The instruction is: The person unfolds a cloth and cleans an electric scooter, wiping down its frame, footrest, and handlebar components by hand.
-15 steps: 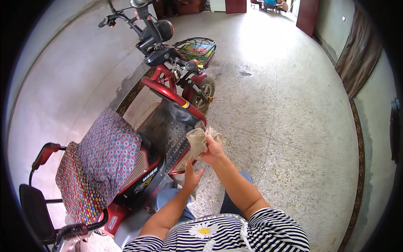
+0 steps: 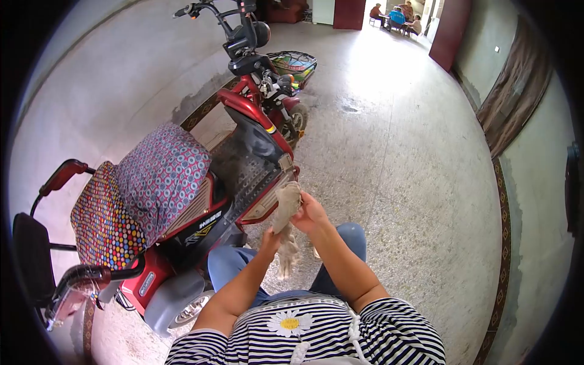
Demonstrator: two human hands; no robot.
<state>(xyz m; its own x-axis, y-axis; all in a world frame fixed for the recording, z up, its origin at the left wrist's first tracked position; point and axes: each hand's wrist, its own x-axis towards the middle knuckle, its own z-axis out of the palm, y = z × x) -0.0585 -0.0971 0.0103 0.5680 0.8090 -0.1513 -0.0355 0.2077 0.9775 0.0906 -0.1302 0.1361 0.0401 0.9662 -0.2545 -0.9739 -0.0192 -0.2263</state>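
Between my two hands hangs a greyish-beige cloth work glove [image 2: 287, 204], its finger-like ends dangling below. My right hand [image 2: 311, 214] grips it near the top from the right side. Lower down on the left, my left hand [image 2: 271, 239] is closed on its edge. Just beyond my hands is the footboard [image 2: 244, 173] of a red electric tricycle. My knees in blue jeans are spread beneath my forearms.
A patterned cloth [image 2: 164, 167] and a dotted cloth [image 2: 106, 219] cover the tricycle's seat on my left. At its front sits a wire basket [image 2: 295, 66]. Several people [image 2: 396, 17] sit by the bright far doorway.
My left hand was open below the glove and has now closed on it. The glove's fingers have come to hang down. The view has shifted, showing more of the doorway.
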